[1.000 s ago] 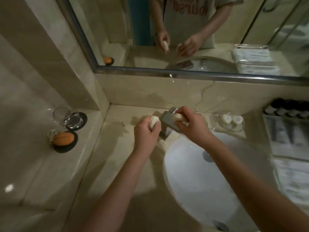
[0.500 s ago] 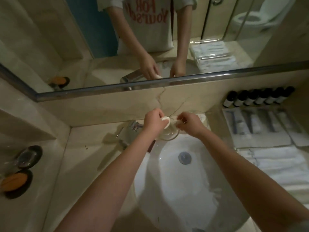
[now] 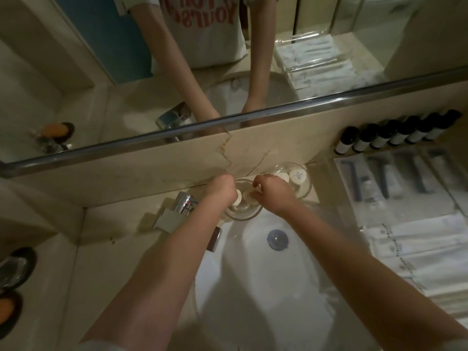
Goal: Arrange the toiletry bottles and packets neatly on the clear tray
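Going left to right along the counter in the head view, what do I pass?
Black coasters, faucet, left hand pinching a round soap, right hand, glass dish holding more soaps, row of dark-capped bottles.

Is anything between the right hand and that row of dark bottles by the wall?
A glass dish of round white packets sits just beside the right hand, towards the bottles. Above the dish, nothing visible blocks the way.
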Tool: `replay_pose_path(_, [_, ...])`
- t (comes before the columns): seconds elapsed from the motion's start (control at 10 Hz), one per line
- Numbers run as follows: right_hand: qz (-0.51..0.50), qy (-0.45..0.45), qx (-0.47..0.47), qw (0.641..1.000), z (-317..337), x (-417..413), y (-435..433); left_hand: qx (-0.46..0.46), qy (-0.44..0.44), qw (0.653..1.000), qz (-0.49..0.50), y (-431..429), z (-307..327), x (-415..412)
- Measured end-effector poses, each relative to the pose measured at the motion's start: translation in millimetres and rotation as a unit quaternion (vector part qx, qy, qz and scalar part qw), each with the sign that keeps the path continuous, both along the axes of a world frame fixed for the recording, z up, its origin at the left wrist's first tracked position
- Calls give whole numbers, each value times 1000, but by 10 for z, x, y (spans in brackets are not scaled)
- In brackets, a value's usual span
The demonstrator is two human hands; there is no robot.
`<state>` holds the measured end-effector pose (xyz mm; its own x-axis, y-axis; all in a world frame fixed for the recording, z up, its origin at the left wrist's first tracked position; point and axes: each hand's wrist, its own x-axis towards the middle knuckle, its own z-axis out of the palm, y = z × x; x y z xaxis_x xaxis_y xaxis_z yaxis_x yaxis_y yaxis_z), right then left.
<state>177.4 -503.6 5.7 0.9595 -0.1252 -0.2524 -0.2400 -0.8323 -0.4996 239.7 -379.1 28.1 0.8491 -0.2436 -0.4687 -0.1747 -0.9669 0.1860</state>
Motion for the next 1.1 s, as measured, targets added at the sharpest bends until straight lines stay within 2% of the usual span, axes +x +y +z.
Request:
replay_pose_path(0.2, [62,-36,-45,996,31,-39,-68,26,-46,996,-77,58,52,11])
replay_pose_path(0.3, [120,-8,-99,988,49,-11,-48,72,-58,989,-119,61,25,-52])
replay_pose_path(0.4, [129,-10,-126,984,39,28,-8,105,-60,983,-135,38,-64,-89])
replay_pose_path(1.1, [95,-18,-127,987,-6,-20,6,115,-56,982,-137,22,-49,-108])
